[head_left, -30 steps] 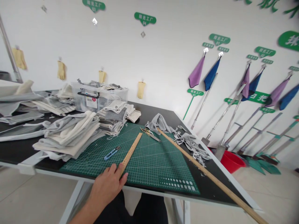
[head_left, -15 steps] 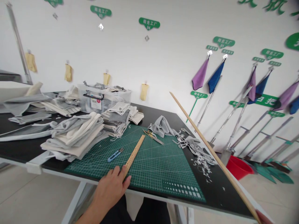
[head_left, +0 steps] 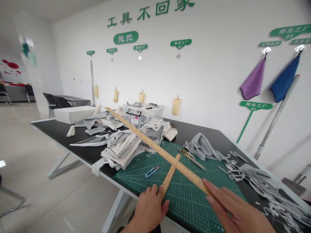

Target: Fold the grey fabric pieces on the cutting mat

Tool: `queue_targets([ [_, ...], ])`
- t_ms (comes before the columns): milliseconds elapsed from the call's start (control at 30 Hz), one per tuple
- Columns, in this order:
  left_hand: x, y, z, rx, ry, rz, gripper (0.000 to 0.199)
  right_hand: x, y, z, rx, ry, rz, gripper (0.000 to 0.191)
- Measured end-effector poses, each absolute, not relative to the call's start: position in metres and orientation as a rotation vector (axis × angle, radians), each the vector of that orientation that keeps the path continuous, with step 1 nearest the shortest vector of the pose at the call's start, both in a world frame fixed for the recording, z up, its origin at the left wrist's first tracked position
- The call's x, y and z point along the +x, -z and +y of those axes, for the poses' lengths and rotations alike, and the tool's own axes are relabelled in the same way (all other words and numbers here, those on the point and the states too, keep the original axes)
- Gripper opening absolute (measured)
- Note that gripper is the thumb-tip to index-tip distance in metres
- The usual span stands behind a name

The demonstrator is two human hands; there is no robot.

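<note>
My left hand [head_left: 152,207] is closed on the near end of a short wooden ruler [head_left: 170,174], which lies on the green cutting mat [head_left: 189,197]. Fingers and thumb of my right hand [head_left: 233,207] pinch the near end of a long wooden ruler [head_left: 150,142]. That ruler is raised and slants up to the left, passing in front of the short ruler and the cloth. Blue thread snips [head_left: 152,171] rest left of the short ruler. Gold-handled scissors [head_left: 191,158] lie beyond it, beside a crumpled grey cloth [head_left: 202,147].
Stacked grey and cream cloths [head_left: 121,150] stand at the mat's left edge. Behind them is a clear plastic bin [head_left: 155,112] filled with cloth. Grey scraps [head_left: 269,191] litter the table's right side. A white box [head_left: 75,114] sits at the far left.
The view has turned left. My right hand has come in from the right edge, bringing the long ruler over the mat, its far end now pointing left. My left hand still holds the short ruler.
</note>
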State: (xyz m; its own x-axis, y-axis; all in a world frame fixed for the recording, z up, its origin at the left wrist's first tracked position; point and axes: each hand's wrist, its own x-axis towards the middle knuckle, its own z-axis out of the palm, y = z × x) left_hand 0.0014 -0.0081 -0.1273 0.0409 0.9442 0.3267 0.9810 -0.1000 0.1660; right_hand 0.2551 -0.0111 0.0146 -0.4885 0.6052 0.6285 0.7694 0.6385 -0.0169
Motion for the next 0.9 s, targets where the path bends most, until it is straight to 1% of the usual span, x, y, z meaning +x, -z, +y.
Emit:
queue_targets([
  [167,0.001,0.127,-0.008,-2.227,0.579,-2.071,0.047,0.153,-0.064,0.023,-1.291,0.209,-2.373,0.039],
  [300,0.001,0.125,-0.007,-2.262,0.588,-2.104,0.049,0.089,-0.082,0.046,-1.314,0.186,-2.435,0.036],
  [433,0.0,0.124,-0.004,-2.299,0.577,-2.128,0.052,0.043,-0.085,0.068,-1.201,0.236,-2.52,0.032],
  [567,-0.002,0.125,-0.001,-2.322,0.565,-2.157,0.055,0.007,-0.083,0.084,-1.194,0.256,-2.573,0.03],
  [900,-0.005,0.135,0.006,-2.368,0.596,-2.146,0.058,-0.044,-0.075,0.102,-1.176,0.258,-2.534,0.03],
])
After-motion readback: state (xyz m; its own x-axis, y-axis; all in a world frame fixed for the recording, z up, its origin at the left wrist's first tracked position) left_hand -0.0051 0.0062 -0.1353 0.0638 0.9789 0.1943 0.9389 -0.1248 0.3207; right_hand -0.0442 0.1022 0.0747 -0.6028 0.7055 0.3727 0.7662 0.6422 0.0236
